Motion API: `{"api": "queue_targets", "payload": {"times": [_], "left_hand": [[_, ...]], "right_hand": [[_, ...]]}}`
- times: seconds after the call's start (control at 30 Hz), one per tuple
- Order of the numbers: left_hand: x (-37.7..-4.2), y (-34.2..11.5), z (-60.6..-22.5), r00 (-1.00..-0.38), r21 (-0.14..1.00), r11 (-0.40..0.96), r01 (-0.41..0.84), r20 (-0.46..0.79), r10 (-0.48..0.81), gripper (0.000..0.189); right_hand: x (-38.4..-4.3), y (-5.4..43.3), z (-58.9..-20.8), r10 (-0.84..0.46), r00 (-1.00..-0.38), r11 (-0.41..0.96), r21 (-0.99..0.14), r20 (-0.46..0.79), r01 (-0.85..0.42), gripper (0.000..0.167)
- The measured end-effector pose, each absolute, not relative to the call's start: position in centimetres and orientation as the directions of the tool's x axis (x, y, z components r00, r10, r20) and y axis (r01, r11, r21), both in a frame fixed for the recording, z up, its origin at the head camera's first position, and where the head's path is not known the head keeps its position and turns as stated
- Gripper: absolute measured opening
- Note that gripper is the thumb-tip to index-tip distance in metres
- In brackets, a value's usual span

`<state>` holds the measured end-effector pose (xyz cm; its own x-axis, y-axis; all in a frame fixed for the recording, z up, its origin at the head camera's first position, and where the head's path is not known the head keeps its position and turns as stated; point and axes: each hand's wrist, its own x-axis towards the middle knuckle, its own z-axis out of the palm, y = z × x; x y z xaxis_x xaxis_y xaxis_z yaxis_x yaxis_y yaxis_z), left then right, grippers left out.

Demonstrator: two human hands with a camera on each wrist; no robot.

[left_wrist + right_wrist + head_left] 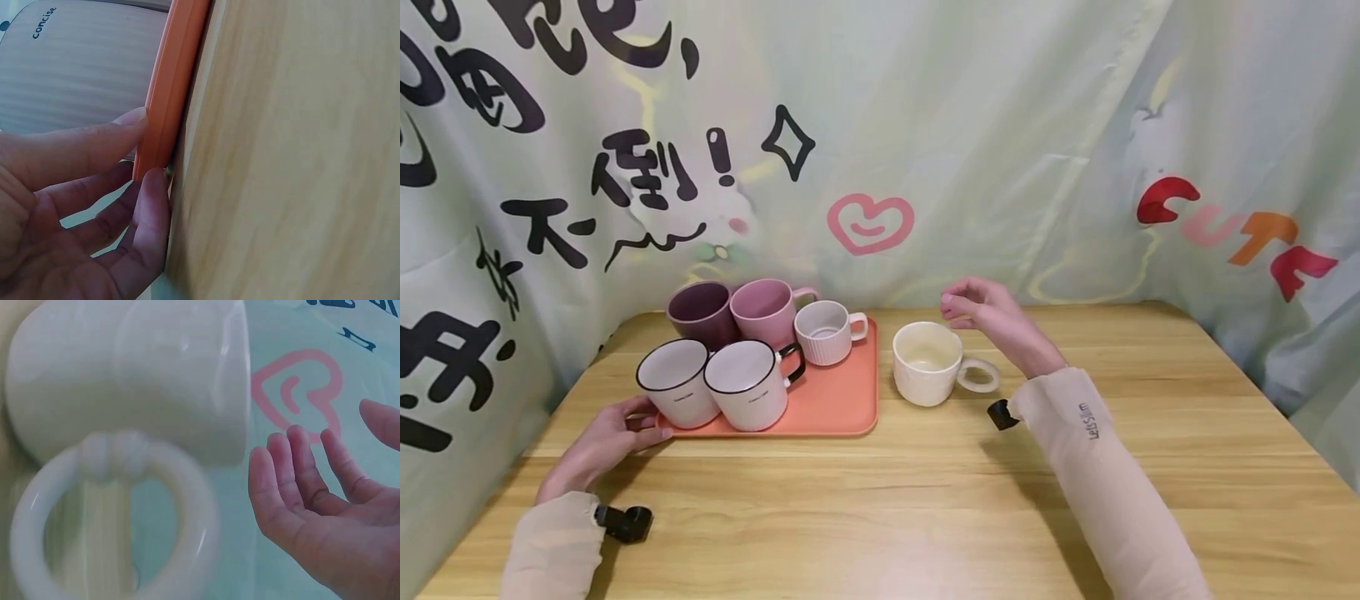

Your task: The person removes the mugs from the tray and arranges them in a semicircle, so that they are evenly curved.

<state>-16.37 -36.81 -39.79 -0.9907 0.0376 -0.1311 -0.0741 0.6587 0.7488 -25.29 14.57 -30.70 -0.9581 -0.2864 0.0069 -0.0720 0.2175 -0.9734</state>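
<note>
Left hand [608,437] is clamped on the orange tray [838,400] at its near left corner; right hand [996,315], thumb and fingers apart, hangs near the cream mug [923,379] beside the right edge.

Coral tray [838,404] of mugs, cream mug [921,375] beside it

The shallow, round-cornered tray sits on the wooden tabletop [850,525], its front left corner pinched by the left hand [610,437]. Five pieces stand upright on it: a plum mug [702,318] and a pink mug [765,315] behind, a small ribbed pale cup [826,340] to their right, two white mugs [751,398] with dark rims in front. Right of the tray, apart from it, the glossy cream mug stands upright, ring handle pointing right, near the right hand [988,310] but ungripped.
</note>
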Motion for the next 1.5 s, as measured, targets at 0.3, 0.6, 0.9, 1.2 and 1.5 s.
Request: {"api": "queue_targets", "payload": {"times": [0.3, 0.6, 0.9, 1.2, 1.5], "left_hand": [[-16.1, -36.8, -39.8, -0.994, 0.741, 0.670, -0.041, -0.098, 0.049, 0.056], [-16.2, -36.7, -39.8, -0.994, 0.748, 0.662, -0.048, -0.104, 0.046, 0.055], [-16.1, -36.6, -39.6, -0.991, 0.744, 0.665, -0.062, -0.124, 0.047, 0.061], [-16.1, -36.6, -39.6, -0.990, 0.745, 0.663, -0.080, -0.140, 0.037, 0.062], [-16.1, -36.6, -39.7, -0.988, 0.743, 0.664, -0.088, -0.149, 0.035, 0.065]], "right_hand": [[-25.6, 12.4, -30.0, -0.333, -0.942, 0.159, -0.981, 0.048, -0.107, 0.036], [-25.6, 9.8, -29.7, -0.347, -0.933, 0.081, -0.988, 0.098, -0.133, 0.031], [-25.2, 7.2, -30.0, -0.394, -0.910, 0.051, -0.986, 0.125, -0.158, 0.028], [-24.7, 5.1, -31.1, -0.438, -0.893, 0.050, -0.989, 0.104, -0.140, 0.029], [-24.9, 3.3, -32.8, -0.473, -0.877, 0.000, -0.995, 0.088, -0.100, 0.029]]}}
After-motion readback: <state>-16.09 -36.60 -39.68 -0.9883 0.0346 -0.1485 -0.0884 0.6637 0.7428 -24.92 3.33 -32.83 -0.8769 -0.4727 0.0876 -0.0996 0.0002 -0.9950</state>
